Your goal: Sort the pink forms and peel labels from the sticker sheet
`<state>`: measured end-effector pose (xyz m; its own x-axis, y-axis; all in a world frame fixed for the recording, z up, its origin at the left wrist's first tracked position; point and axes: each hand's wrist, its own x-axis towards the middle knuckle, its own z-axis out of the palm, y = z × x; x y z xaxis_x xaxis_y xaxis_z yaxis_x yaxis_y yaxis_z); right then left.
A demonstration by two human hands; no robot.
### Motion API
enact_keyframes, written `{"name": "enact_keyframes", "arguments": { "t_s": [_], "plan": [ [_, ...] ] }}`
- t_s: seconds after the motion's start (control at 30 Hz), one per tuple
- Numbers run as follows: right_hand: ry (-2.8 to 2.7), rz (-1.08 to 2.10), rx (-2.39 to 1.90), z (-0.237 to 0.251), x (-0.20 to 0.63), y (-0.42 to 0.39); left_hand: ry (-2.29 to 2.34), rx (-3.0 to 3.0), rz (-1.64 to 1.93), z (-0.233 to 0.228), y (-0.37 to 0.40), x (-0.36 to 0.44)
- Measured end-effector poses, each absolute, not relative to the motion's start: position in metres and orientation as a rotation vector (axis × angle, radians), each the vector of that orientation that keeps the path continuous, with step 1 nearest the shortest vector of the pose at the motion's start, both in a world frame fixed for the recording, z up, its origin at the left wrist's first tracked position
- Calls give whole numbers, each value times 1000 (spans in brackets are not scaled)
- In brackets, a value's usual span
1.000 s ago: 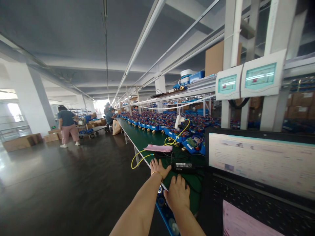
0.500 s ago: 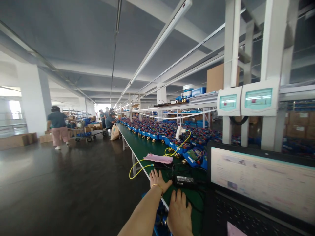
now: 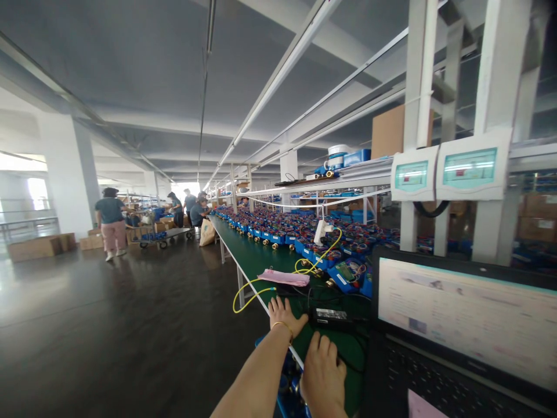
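Hands first: my left hand [image 3: 282, 314] lies flat, fingers spread, on the near edge of the green bench [image 3: 256, 264]; a gold bangle [image 3: 282, 326] sits at the wrist. My right hand [image 3: 322, 371] also lies palm down, fingers loosely spread, holding nothing. Nearest thing is the black adapter [image 3: 331, 316], just beyond the right fingertips and beside the left thumb, apart from both.

Handling, my judgement: the adapter is a rigid plastic brick, moderately heavy for its bulk, not fragile, faces smooth. I would grip it across the long sides; its cords would drag.

Looks: flat black block, pale label on top, thin black cords trailing off.

Around it: laptop [image 3: 461, 331] to the right, pink pouch [image 3: 282, 277] and yellow cable [image 3: 248, 293] beyond, blue units [image 3: 348, 273] in rows.
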<state>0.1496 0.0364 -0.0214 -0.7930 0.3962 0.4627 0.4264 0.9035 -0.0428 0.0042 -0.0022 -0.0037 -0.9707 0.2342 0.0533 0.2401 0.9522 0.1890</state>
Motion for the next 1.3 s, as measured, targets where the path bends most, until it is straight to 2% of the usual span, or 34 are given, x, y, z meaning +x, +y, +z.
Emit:
{"name": "enact_keyframes", "arguments": {
  "t_s": [1.3],
  "plan": [
    [-2804,-29,-744,-8,150,35,-3091,-386,-347,-1,-3,8]
  ]
}}
